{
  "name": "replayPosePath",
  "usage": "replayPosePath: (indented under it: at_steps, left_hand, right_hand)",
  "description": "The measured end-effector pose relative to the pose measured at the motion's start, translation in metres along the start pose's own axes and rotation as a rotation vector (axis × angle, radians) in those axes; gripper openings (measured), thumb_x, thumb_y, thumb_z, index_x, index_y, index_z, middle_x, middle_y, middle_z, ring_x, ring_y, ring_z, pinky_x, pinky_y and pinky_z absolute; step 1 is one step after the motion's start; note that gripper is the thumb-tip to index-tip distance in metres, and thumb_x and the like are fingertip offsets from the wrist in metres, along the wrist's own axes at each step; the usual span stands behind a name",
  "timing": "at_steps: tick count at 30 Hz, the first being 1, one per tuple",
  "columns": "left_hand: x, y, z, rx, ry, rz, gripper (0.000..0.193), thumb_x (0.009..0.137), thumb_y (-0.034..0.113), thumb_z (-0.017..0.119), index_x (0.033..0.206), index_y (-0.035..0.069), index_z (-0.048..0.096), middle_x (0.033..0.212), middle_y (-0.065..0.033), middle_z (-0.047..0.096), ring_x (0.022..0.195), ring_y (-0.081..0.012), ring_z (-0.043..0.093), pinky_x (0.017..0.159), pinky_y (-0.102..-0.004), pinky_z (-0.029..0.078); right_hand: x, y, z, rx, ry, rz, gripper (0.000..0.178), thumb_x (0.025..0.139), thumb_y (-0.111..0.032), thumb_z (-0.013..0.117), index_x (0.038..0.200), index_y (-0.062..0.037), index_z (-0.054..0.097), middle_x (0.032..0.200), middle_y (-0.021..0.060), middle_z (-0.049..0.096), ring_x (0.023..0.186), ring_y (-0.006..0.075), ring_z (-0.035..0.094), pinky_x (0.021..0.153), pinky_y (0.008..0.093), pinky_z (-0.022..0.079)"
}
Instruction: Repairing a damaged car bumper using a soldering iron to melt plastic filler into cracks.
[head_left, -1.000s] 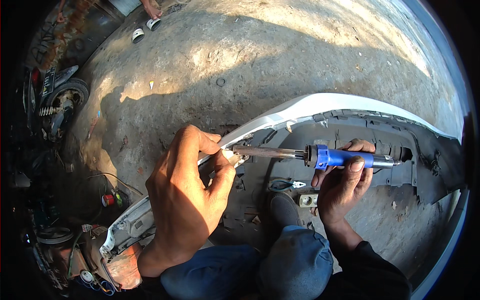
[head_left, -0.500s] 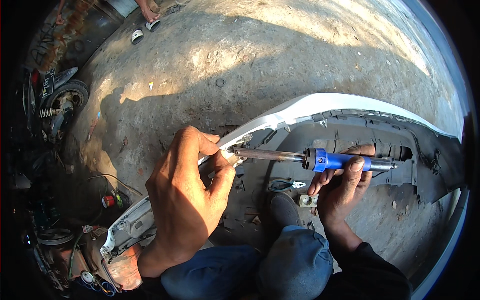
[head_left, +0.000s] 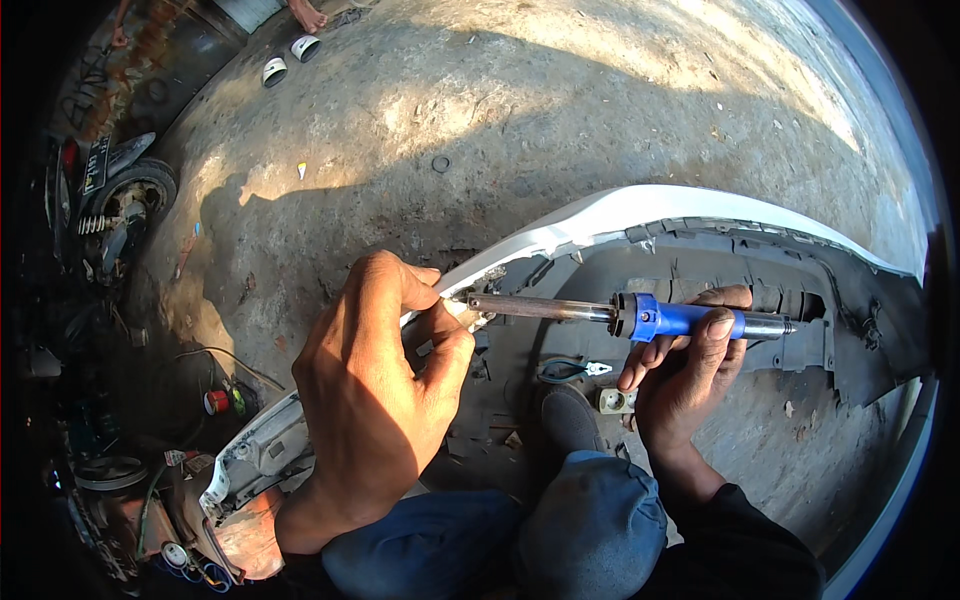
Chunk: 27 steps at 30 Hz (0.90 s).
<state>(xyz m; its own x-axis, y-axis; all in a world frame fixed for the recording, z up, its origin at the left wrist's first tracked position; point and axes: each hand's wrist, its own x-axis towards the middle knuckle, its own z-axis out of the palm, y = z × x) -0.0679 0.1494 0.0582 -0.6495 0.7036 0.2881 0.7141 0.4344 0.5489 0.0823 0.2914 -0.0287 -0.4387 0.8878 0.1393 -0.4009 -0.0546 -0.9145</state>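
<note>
A white car bumper (head_left: 640,205) lies on the ground, its grey inner side facing me. My left hand (head_left: 375,390) pinches the bumper's edge at a damaged spot, thumb and fingers closed on it. My right hand (head_left: 690,375) grips a blue-handled soldering iron (head_left: 660,318) held level. Its metal shaft points left and the tip touches the bumper edge right by my left fingertips. My knees in blue trousers (head_left: 590,525) show at the bottom.
Pliers with blue handles (head_left: 570,370) and a small pale block (head_left: 612,400) lie on the bumper's inner side. A motorcycle wheel (head_left: 125,205) stands far left. Red tape roll (head_left: 215,402), wires and clutter sit at lower left. Two white cups (head_left: 290,58) lie far back.
The soldering iron has shifted slightly left, bringing its tip against the bumper edge at my left fingers. My left hand has stayed in place.
</note>
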Motion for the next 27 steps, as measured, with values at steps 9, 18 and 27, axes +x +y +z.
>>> replayPosePath:
  at_steps: [9,18,27]
  left_hand:
    - [-0.001,0.000,0.001,-0.007,-0.001,-0.029,0.026,0.073,0.001,0.074,0.086,0.004,0.052,0.085,-0.0105,0.064,0.083,-0.0339,0.066,0.072,-0.0428,0.051]
    - [0.000,-0.001,0.000,0.008,-0.002,-0.005,0.027,0.072,0.000,0.074,0.086,0.003,0.052,0.086,-0.0115,0.064,0.083,-0.0347,0.066,0.073,-0.0435,0.051]
    - [-0.001,-0.001,-0.001,-0.012,-0.018,-0.036,0.026,0.073,0.000,0.074,0.087,0.003,0.052,0.089,-0.0128,0.065,0.084,-0.0357,0.066,0.072,-0.0431,0.052]
  right_hand:
    - [0.002,-0.007,0.000,0.077,-0.021,0.064,0.032,0.101,-0.029,0.053,0.097,-0.0022,0.036,0.063,0.0111,0.051,0.044,0.0184,0.058,0.038,0.0326,0.055]
    - [0.001,-0.004,0.008,-0.019,0.032,0.021,0.034,0.104,-0.038,0.044,0.099,-0.0048,0.041,0.055,0.0052,0.048,0.038,0.0123,0.051,0.032,0.0234,0.047]
    - [-0.001,-0.005,0.005,0.017,-0.022,-0.016,0.035,0.101,-0.034,0.052,0.098,-0.0023,0.037,0.066,0.0095,0.049,0.047,0.0156,0.057,0.036,0.0299,0.054]
